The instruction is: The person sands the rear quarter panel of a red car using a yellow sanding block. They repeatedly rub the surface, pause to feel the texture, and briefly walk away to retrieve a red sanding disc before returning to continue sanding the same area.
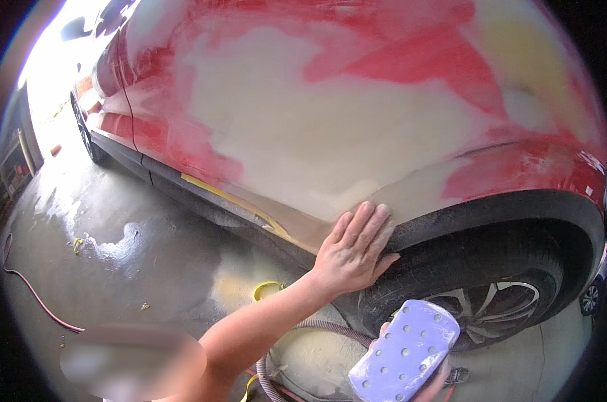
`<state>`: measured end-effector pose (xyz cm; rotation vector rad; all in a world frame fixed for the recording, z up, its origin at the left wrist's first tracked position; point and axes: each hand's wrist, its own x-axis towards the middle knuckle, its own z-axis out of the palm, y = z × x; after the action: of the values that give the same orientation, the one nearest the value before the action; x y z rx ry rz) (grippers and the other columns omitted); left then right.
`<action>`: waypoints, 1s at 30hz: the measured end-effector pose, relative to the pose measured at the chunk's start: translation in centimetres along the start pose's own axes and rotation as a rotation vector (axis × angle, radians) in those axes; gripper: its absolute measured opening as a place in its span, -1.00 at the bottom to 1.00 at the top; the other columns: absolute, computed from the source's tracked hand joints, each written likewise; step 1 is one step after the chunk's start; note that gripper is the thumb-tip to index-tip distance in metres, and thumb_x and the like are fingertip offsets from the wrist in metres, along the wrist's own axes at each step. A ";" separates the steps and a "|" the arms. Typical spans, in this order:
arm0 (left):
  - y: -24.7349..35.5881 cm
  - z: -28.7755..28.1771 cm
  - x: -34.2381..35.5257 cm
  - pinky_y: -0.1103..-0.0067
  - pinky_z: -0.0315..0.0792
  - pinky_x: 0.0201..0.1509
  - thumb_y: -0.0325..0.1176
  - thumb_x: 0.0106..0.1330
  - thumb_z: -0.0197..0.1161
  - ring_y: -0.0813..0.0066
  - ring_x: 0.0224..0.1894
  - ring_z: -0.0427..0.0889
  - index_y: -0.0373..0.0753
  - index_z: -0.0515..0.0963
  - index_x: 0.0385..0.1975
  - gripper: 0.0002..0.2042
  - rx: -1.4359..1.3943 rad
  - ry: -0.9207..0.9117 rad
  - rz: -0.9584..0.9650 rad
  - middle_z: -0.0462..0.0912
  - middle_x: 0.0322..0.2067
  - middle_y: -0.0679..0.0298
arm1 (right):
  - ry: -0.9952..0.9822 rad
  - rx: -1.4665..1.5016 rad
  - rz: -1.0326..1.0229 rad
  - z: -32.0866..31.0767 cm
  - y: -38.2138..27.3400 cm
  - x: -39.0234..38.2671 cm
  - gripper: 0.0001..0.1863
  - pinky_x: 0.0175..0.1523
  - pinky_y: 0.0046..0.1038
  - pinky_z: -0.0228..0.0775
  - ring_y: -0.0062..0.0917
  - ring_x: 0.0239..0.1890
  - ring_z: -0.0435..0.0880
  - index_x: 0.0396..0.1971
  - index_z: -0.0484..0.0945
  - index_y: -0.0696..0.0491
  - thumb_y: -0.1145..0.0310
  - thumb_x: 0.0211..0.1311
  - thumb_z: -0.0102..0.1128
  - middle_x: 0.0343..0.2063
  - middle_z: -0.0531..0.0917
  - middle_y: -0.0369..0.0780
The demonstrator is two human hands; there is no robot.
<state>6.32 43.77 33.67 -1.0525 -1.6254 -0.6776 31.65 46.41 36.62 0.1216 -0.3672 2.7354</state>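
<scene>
My left hand (352,253) lies flat, fingers stretched out, on the lower edge of a red car panel (276,120), just in front of the wheel arch. Large beige, sanded-looking patches and a yellowish one cover the panel. Low at the right, my right hand (438,380) grips a pale purple sanding block (405,352) from behind. Its face, dotted with round holes and smeared with whitish dust, is turned toward me. The block is apart from the panel, in front of the wheel (497,308). Most of my right hand's fingers are hidden behind it.
Yellow tape (231,198) runs along the panel's bottom edge, above the dark sill. A ribbed grey hose (333,326) curls over the floor near a yellow ring (257,292). At the left, a thin reddish hose (37,299) crosses the dusty concrete. Another vehicle's wheel (590,299) shows far right.
</scene>
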 end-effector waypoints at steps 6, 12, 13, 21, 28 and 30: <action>-0.1 1.3 -4.5 -0.10 0.10 0.45 -0.01 0.17 0.43 -0.45 0.40 0.22 -0.59 0.46 0.08 -0.28 0.040 0.004 -0.091 0.32 0.28 -0.37 | 0.080 0.149 0.037 0.7 0.2 1.1 -0.11 0.44 0.12 0.17 -0.06 0.42 0.34 0.48 0.22 0.04 -0.27 0.34 0.02 0.43 0.35 -0.07; -0.4 2.1 -7.7 0.10 0.03 0.53 0.05 0.16 0.42 -0.14 0.48 0.18 -0.40 0.51 0.16 -0.30 0.058 -0.031 -0.179 0.33 0.35 -0.12 | -0.103 0.387 0.155 -0.3 2.0 1.1 -0.10 0.48 0.09 0.11 -0.08 0.45 0.30 0.51 0.15 0.05 -0.28 0.37 -0.03 0.46 0.29 -0.06; -0.3 2.2 -7.7 0.11 0.04 0.53 0.06 0.16 0.41 -0.12 0.47 0.19 -0.38 0.52 0.16 -0.30 0.056 -0.049 -0.190 0.34 0.34 -0.10 | 0.126 0.226 0.116 0.9 2.2 1.4 -0.10 0.48 0.09 0.10 -0.08 0.45 0.29 0.51 0.15 0.05 -0.27 0.38 -0.03 0.46 0.29 -0.06; -2.9 0.5 -9.3 0.00 0.27 0.32 0.11 0.12 0.43 -0.24 0.32 0.34 -0.39 0.54 0.10 -0.28 0.027 -0.144 0.022 0.41 0.26 -0.12 | -0.040 0.318 0.152 0.2 3.0 2.0 -0.10 0.49 0.09 0.08 -0.06 0.45 0.29 0.51 0.14 0.06 -0.28 0.38 -0.04 0.45 0.30 -0.06; -5.6 -0.3 -6.0 0.37 -0.28 0.65 0.11 0.48 -0.04 0.43 0.60 -0.07 -0.08 0.18 0.52 -0.32 0.026 -0.184 0.293 0.10 0.55 0.39 | -0.066 0.162 0.041 1.1 6.5 3.4 -0.04 0.50 0.11 0.08 -0.03 0.45 0.28 0.53 0.08 0.04 -0.33 0.35 -0.03 0.48 0.25 -0.07; -6.9 -1.2 -5.3 0.37 -0.28 0.65 0.07 0.51 -0.08 0.45 0.61 -0.10 -0.06 0.11 0.54 -0.33 0.099 -0.211 0.400 0.02 0.57 0.41 | -0.002 -0.466 -0.293 0.7 8.7 3.8 -0.22 0.32 0.04 0.29 0.00 0.30 0.43 0.45 0.23 0.01 -0.11 0.34 0.08 0.38 0.33 0.04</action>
<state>1.12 38.00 29.48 -1.3610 -1.5411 -0.2238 24.89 39.78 35.75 0.0476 -0.8970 2.2964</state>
